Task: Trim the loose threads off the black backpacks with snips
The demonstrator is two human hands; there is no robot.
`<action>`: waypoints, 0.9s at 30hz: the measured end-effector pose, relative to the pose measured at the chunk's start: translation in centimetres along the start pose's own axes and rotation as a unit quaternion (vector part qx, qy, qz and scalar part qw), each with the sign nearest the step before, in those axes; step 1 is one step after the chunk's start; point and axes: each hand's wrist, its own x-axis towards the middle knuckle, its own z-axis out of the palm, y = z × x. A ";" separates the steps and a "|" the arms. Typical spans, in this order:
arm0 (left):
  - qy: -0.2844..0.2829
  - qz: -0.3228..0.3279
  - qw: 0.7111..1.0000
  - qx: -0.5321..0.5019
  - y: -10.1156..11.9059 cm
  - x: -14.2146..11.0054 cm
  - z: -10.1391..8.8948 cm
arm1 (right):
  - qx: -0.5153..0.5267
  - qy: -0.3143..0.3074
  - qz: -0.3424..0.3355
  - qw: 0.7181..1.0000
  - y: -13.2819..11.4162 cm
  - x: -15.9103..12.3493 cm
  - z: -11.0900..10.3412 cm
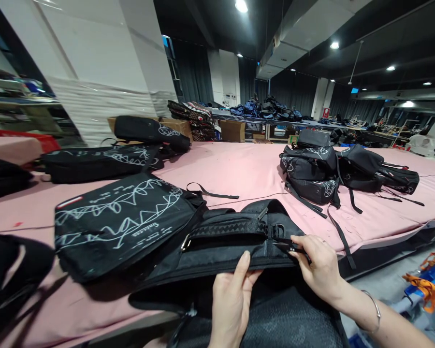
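Bag (210, 258) is lying against your fingers (243, 263), its handle (228, 228) just beyond, seemingly fastened at both ends; your left hand (234, 299) is pinching the bag, your right hand (317, 263) is gripping something dark (293, 247), unclear, near the handle; what's left isn't showing.

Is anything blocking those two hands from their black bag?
Nothing visible blocks them: the left hand holds the edge of the black bag, and the right hand, pinching a dark thing, is beside its handle.
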 end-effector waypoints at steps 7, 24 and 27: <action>0.002 -0.006 1.000 0.003 0.1 -0.2 0.2 | 0.043 -0.008 0.023 0.999 -0.1 -0.3 0.2; 0.003 0.004 1.000 -0.006 0.0 -0.6 0.6 | 0.033 0.032 -0.016 0.999 0.9 0.5 -0.7; -0.006 0.004 1.000 0.002 -0.1 -0.6 0.6 | -0.055 0.047 -0.072 0.995 0.9 0.1 -0.2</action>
